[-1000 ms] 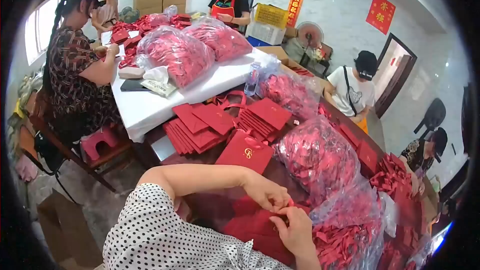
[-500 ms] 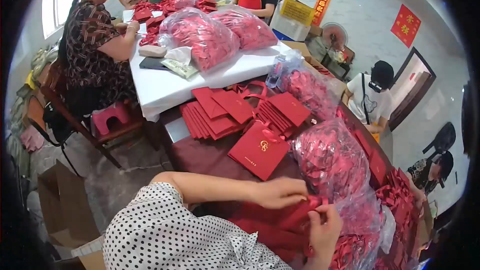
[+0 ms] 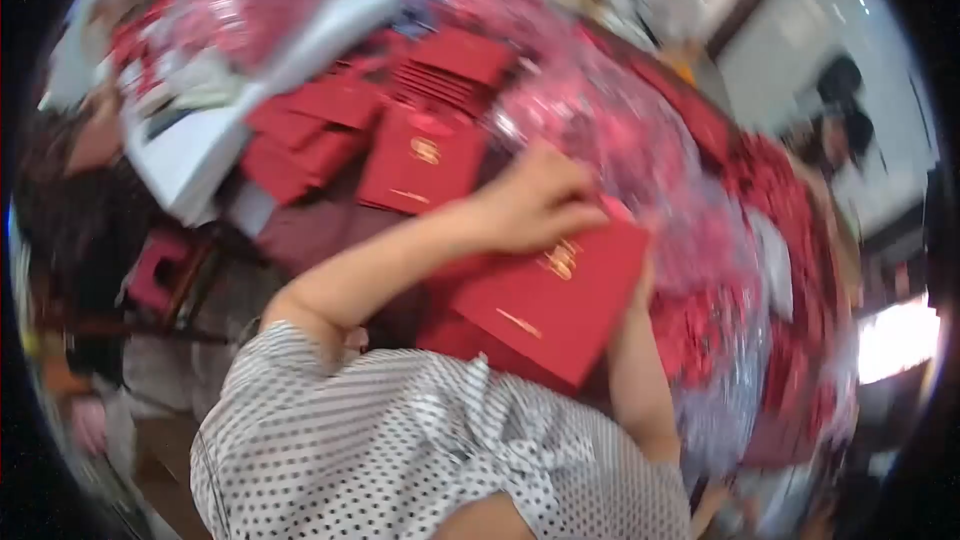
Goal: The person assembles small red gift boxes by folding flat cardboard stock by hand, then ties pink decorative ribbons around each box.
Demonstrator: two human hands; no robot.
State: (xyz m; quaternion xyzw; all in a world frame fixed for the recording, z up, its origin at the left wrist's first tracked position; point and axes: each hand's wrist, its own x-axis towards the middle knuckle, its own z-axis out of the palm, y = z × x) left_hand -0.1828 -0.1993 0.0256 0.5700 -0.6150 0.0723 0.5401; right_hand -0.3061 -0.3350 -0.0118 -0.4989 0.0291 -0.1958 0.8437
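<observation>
A red paper gift bag (image 3: 540, 310) with a gold emblem is tilted toward me in front of my body. My left hand (image 3: 540, 202) is at its top edge, thumb and fingers closed there by a bit of pink-red ribbon (image 3: 618, 210). Behind the bag's right edge is my right hand (image 3: 645, 285), gripping that side; most of its fingers are hidden. More red paper (image 3: 445, 325) lies beneath the bag. Another gift bag (image 3: 420, 160) with the same gold emblem lies flat just beyond my left forearm. The view is smeared by motion.
Stacked red bags (image 3: 455, 70) and a looser pile (image 3: 310, 130) lie beyond. Clear plastic sacks of red ribbon-like pieces (image 3: 610, 120) line the right side. A white-covered table (image 3: 190, 155) stands at the far left. Other people are around the tables, including a person in white (image 3: 672, 10).
The view has swung and tilted to the right. Both hands were at ribbon low by the sacks; now a gift bag is raised between them, its emblem side showing.
</observation>
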